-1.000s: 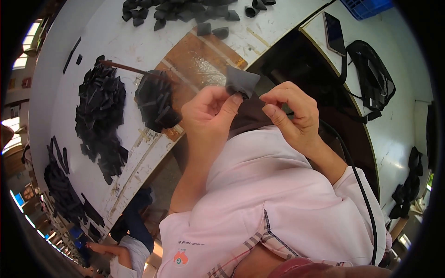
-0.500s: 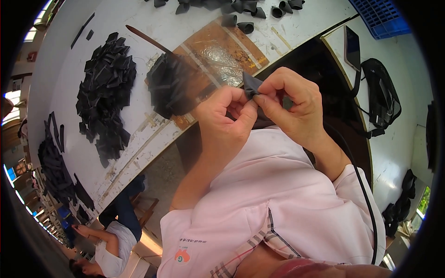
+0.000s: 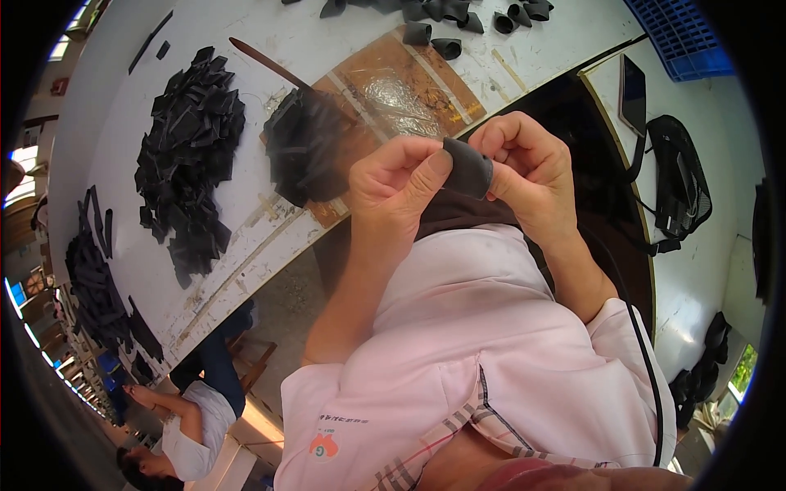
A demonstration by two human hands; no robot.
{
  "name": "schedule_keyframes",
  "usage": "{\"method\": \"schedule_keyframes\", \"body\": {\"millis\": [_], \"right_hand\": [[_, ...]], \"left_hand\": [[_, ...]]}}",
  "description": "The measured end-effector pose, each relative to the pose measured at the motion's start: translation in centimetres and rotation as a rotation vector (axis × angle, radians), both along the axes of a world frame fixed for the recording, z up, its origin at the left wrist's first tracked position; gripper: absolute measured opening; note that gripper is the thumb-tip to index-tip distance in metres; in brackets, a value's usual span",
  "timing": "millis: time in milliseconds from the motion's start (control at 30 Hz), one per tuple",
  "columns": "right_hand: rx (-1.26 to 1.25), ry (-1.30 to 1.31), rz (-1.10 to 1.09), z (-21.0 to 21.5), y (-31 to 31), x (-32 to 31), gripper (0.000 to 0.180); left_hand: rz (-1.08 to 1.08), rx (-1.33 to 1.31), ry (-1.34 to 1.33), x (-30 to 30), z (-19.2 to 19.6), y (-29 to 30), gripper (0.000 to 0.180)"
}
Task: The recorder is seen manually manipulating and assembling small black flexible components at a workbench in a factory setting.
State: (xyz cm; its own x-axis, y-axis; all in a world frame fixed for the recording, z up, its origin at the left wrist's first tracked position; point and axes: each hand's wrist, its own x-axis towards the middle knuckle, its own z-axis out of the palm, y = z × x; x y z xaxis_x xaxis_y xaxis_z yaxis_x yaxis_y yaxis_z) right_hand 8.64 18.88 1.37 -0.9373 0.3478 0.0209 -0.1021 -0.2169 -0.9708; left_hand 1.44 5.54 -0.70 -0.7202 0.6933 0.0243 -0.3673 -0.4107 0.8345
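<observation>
Between my two hands is a small dark grey piece of sheet material (image 3: 468,170), curved and smooth, held in front of my body just past the table edge. My left hand (image 3: 397,180) pinches its left side, thumb on top. On its right side, the fingers and thumb of my right hand (image 3: 528,168) grip the edge. Just beyond lies a brown board (image 3: 409,90) with strips of tape and a clear shiny film. A heap of dark flat pieces (image 3: 303,147) sits at the board's left, beside a brown pointed stick (image 3: 266,61).
A larger pile of black cut pieces (image 3: 188,147) and black strips (image 3: 98,286) lie on the white table (image 3: 270,24) to the left. Rolled black pieces (image 3: 446,47) are at the far side. A blue crate (image 3: 679,37), phone (image 3: 632,94) and black mesh bag (image 3: 679,176) stand right. Another person (image 3: 192,425) sits lower left.
The dark piece has gone from a folded, pointed shape to a broader curved one. Both hands have shifted their grip and moved slightly apart around it.
</observation>
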Motion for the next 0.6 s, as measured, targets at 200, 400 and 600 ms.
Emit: {"method": "schedule_keyframes", "body": {"millis": [200, 400, 600], "right_hand": [[-0.338, -0.104, -0.012, -0.7, 1.0, -0.1, 0.009], [-0.110, -0.025, 0.013, 0.2, -0.9, -0.7, 0.017], [-0.135, -0.173, 0.073, -1.0, 0.1, -0.8, 0.010]], "left_hand": [[0.304, -0.242, 0.135, 1.2, 0.6, 0.6, 0.015], [0.366, -0.404, 0.352, 1.0, 0.2, 0.3, 0.014], [0.306, -0.381, 0.146, 1.0, 0.4, -0.3, 0.013]]}}
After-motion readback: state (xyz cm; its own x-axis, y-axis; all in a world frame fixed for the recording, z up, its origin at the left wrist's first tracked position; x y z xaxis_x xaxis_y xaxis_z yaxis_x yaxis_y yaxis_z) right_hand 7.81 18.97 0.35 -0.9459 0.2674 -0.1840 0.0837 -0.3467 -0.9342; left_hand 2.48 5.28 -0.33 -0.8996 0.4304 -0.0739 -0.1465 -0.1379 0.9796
